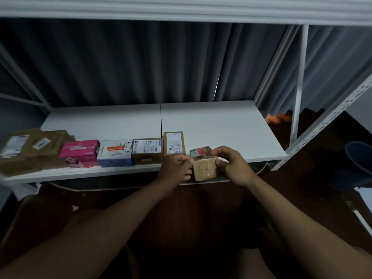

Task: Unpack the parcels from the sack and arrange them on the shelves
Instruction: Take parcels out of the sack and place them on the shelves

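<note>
Both hands seemingly around small parcel

The scene is dim and cool-toned; the white shelf board beyond the right hand catches the most light. The floor beneath both hands sinks into shadow. Parcels far left of the left hand smear with blur, and the wide lens bends the frame edges.

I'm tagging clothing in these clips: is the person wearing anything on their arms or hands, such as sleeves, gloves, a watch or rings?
Nothing is visible. The left hand and right hand are bare, without gloves, and both forearms are uncovered right down to the bottom of the frame, with no sleeve, watch or bracelet. Rings cannot be ruled out; the fingers are blurred.
</note>
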